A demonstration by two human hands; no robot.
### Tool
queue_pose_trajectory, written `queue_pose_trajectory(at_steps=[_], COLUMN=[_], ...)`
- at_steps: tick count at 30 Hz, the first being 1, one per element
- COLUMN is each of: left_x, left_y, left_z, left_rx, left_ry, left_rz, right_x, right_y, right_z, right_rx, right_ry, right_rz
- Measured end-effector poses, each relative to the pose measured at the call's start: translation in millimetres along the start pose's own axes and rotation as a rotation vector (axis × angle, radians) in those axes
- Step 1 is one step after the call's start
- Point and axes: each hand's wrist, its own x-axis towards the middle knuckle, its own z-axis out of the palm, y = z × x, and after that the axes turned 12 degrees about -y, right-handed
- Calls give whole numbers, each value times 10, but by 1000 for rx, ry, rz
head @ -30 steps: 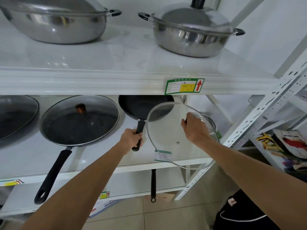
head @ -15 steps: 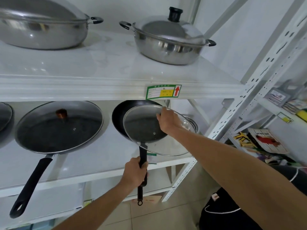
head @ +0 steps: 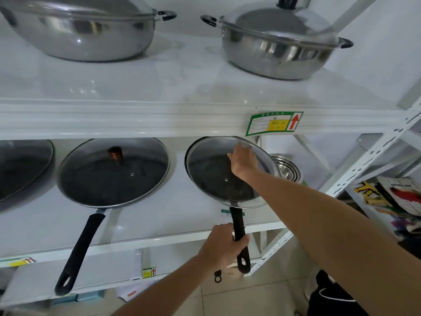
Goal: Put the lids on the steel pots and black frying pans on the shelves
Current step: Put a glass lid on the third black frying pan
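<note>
Head view of two white shelves. On the upper shelf (head: 159, 87), two steel pots, the left pot (head: 77, 30) and the right pot (head: 278, 49), both carry lids. On the middle shelf (head: 159, 222), a black frying pan (head: 111, 179) already wears a glass lid with a brown knob; a further dark pan (head: 20, 169) at the left edge appears covered, though it is cropped. The right hand (head: 243, 163) grips the knob of a glass lid (head: 223, 174), which lies over the rightmost frying pan but sits tilted and shifted toward the handle, not yet seated on the rim. The left hand (head: 224, 245) is clenched around that pan's black handle (head: 239, 238), steadying it. A stack of steel bowls (head: 287, 167) stands behind. By this evidence the visible cookware is covered except this last pan; centring and releasing the lid remains.
</note>
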Motion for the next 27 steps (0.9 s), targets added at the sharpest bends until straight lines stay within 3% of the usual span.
queue_pose_trajectory(at_steps=[4, 8, 12, 27], left_x=[86, 147, 183, 201], left_y=[-24, -15, -33, 54], left_z=[-69, -57, -21, -91], left_rx=[214, 283, 272, 264], left_ry=[-40, -52, -73, -136], left_rz=[10, -16, -46, -84], right_x=[42, 118, 215, 387], right_y=[9, 21, 34, 34], right_z=[131, 187, 257, 356], right_rx=[53, 83, 137, 150], right_ry=[29, 63, 98, -21], right_rz=[-2, -13, -31, -54])
